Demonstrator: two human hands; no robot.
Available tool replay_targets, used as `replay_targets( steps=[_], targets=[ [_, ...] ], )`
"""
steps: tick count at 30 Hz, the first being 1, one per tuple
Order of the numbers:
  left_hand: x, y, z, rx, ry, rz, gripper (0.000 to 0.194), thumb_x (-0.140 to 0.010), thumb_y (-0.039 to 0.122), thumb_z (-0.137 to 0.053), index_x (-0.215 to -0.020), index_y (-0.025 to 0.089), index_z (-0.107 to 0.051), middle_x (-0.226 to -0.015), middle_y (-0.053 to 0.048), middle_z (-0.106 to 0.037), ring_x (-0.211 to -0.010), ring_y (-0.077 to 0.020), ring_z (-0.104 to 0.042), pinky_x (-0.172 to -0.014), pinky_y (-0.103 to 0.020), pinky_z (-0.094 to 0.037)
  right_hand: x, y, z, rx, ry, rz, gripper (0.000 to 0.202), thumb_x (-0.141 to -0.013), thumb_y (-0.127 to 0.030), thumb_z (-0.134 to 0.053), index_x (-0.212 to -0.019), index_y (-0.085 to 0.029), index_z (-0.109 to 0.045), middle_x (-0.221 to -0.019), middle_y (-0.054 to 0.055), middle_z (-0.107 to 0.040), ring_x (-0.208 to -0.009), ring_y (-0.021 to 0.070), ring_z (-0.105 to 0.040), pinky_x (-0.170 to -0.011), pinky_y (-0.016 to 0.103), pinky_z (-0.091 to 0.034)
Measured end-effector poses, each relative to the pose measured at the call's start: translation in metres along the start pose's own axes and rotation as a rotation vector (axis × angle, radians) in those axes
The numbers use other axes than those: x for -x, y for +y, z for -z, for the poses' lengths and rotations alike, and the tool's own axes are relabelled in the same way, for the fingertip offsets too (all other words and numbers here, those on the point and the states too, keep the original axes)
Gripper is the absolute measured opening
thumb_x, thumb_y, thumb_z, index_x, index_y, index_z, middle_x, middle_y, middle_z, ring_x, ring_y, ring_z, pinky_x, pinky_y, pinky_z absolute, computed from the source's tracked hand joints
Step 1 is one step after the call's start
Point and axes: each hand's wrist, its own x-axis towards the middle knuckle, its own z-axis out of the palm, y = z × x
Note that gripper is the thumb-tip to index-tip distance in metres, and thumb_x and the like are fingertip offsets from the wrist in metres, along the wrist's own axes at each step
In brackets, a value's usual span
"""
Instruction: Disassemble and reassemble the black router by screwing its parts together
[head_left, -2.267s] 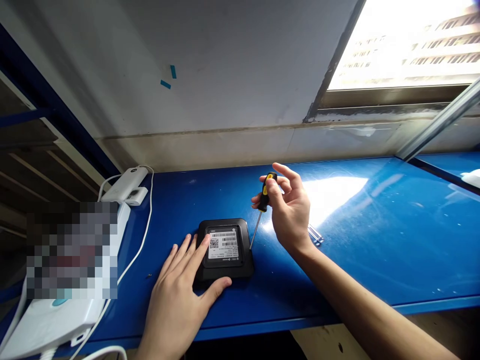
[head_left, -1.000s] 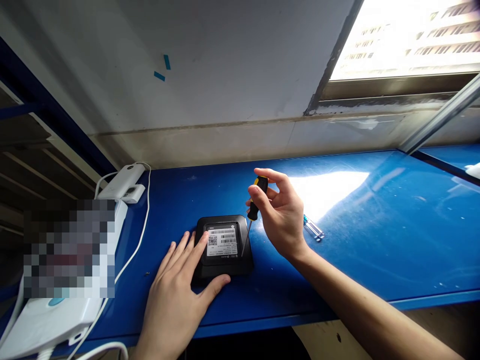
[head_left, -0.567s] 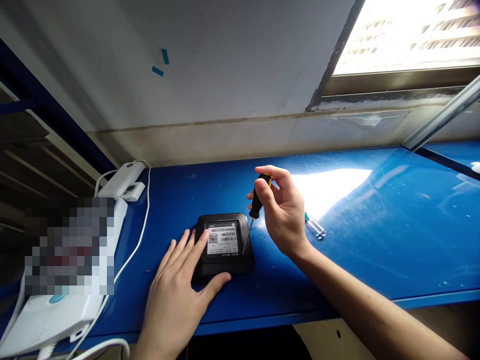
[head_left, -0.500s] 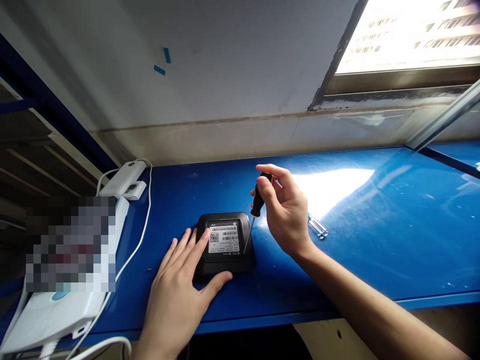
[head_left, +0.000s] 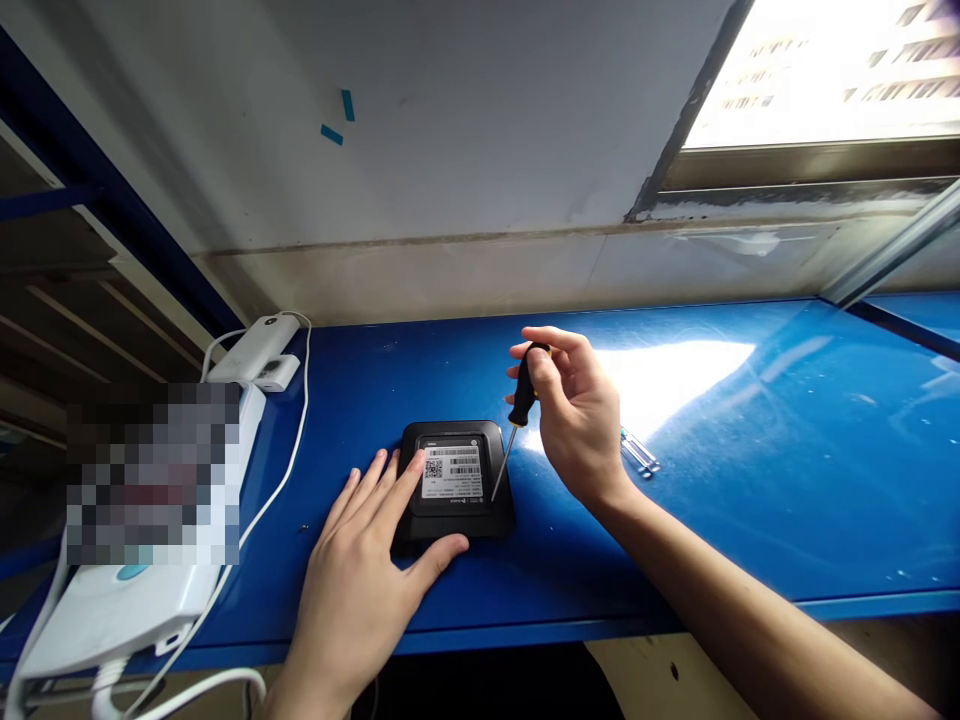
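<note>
A black square box (head_left: 457,522) with a white printed label (head_left: 459,474) lies flat on the blue table. My left hand (head_left: 371,550) rests with fingers spread against its left side, the index fingertip over the label's edge and the thumb along the near side. In my right hand (head_left: 581,415) is a screwdriver (head_left: 524,392) with a black and yellow handle, held tilted between thumb and fingers. Its metal shaft slants down to the right part of the box, near the label's lower right corner. Whether the tip sits in a screw is too small to tell.
A clear-handled tool (head_left: 639,452) lies right of the box, partly behind my right wrist. On the left stand a white device (head_left: 135,620), partly blurred out, a white adapter (head_left: 255,345) and a white cable (head_left: 289,470). A tiny object (head_left: 304,527) lies left of my hand.
The whole view has shifted slightly, moving the scene a little to the right. My right-hand fingers have changed their hold on the screwdriver handle slightly; its tip stays at the same spot on the box.
</note>
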Motion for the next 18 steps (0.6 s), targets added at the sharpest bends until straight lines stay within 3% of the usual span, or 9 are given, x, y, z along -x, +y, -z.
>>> replay_targets(
  steps=[5, 10, 15, 18],
  targets=[
    [-0.0001, 0.0000, -0.0004, -0.009, -0.005, 0.004, 0.071, -0.097, 0.069, -0.052, -0.152, 0.024, -0.054, -0.154, -0.015, -0.056, -0.146, -0.0381, -0.046, -0.115, -0.065, -0.042, 0.0015, -0.0005, 0.0009, -0.086, -0.043, -0.028, 0.024, -0.102, -0.046, -0.053, -0.112, -0.027, -0.066, -0.107, 0.004, -0.075, -0.084, 0.0169, -0.072, -0.063, 0.031, -0.064],
    [0.0018, -0.0010, -0.0004, 0.001, -0.018, 0.018, 0.072, -0.096, 0.070, -0.055, -0.152, 0.026, -0.054, -0.156, -0.014, -0.055, -0.148, -0.0373, -0.044, -0.117, -0.064, -0.040, 0.0003, 0.0003, 0.0014, 0.015, -0.002, 0.020, 0.022, -0.094, -0.043, -0.070, -0.111, -0.029, -0.070, -0.090, 0.000, -0.066, -0.082, 0.0169, -0.067, -0.067, 0.031, -0.061],
    [0.0008, -0.0011, -0.0015, 0.015, -0.017, 0.019, 0.071, -0.096, 0.068, -0.056, -0.153, 0.027, -0.053, -0.156, -0.013, -0.055, -0.148, -0.0363, -0.046, -0.119, -0.064, -0.038, 0.0011, -0.0002, 0.0022, -0.015, -0.021, 0.007, 0.024, -0.103, -0.040, -0.051, -0.114, -0.028, -0.068, -0.101, 0.003, -0.075, -0.088, 0.0182, -0.071, -0.071, 0.034, -0.061],
    [0.0007, -0.0018, -0.0020, 0.033, -0.015, 0.028, 0.071, -0.095, 0.068, -0.057, -0.153, 0.026, -0.053, -0.155, -0.013, -0.056, -0.149, -0.0350, -0.045, -0.120, -0.063, -0.037, 0.0018, -0.0012, 0.0015, -0.042, -0.033, 0.014, 0.025, -0.102, -0.048, -0.055, -0.111, -0.028, -0.067, -0.102, 0.002, -0.075, -0.086, 0.0177, -0.072, -0.072, 0.034, -0.062]
  ],
)
